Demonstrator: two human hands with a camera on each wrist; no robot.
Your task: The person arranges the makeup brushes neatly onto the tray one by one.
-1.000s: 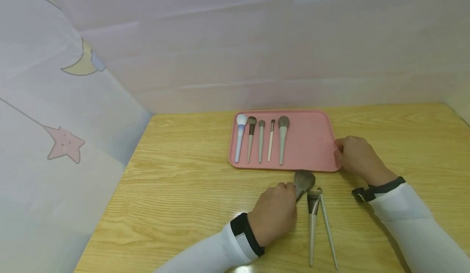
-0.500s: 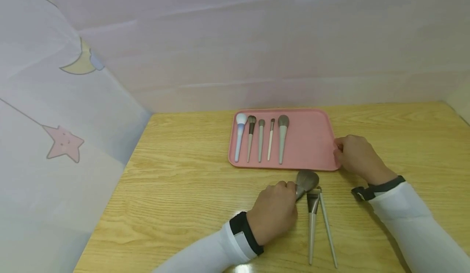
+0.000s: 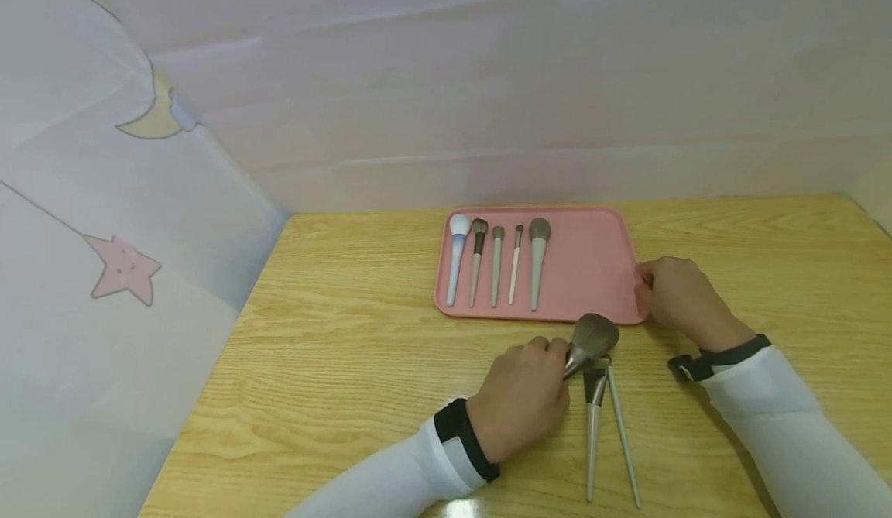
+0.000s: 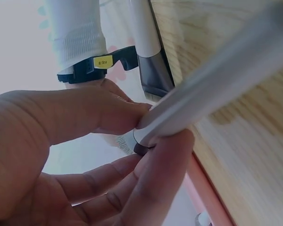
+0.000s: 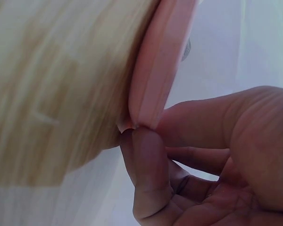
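1. The left hand (image 3: 519,402) pinches the silver handle of a large fluffy grey-bristled makeup brush (image 3: 591,340) between thumb and fingers; the brush head sits just in front of the near edge of the flat pink plastic tray (image 3: 592,270).
2. The right hand (image 3: 674,293) grips the tray's right rim — thumb and fingers curled round its edge.
3. Two slim silver-handled brushes (image 3: 605,425) lie on the light wooden table (image 3: 334,348) beside the left hand.
4. Five brushes (image 3: 496,264) lie side by side on the tray's left half.
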